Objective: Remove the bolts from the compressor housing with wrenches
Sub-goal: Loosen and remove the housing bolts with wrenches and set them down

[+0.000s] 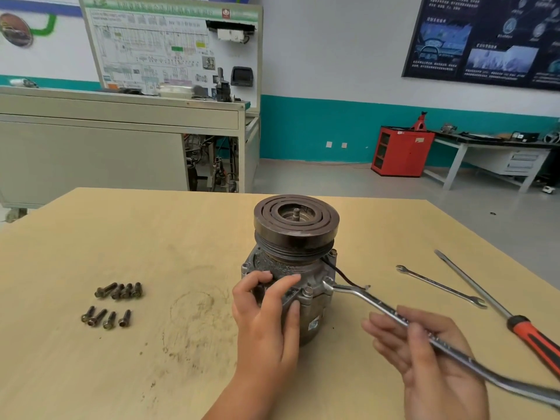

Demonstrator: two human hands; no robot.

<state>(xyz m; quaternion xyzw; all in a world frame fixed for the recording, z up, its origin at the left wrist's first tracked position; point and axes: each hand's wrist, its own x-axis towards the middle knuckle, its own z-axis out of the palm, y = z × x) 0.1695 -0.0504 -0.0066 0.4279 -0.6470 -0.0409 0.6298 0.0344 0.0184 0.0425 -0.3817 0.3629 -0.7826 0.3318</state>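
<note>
1. The compressor (295,237) is stood upright at centre frame on the table (181,237), and its housing is gripped by the left hand (266,304)
2. The wrench (378,307) is seated on a right-side bolt, its handle pinched under the thumb of the right hand (424,353), fingers outstretched
3. Eight removed bolts (125,291) are laid at lower left; at least one more flange bolt (307,294) is judged left besides

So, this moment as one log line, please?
left hand: grips grey metal compressor | right hand: holds long steel wrench, head on compressor
</note>
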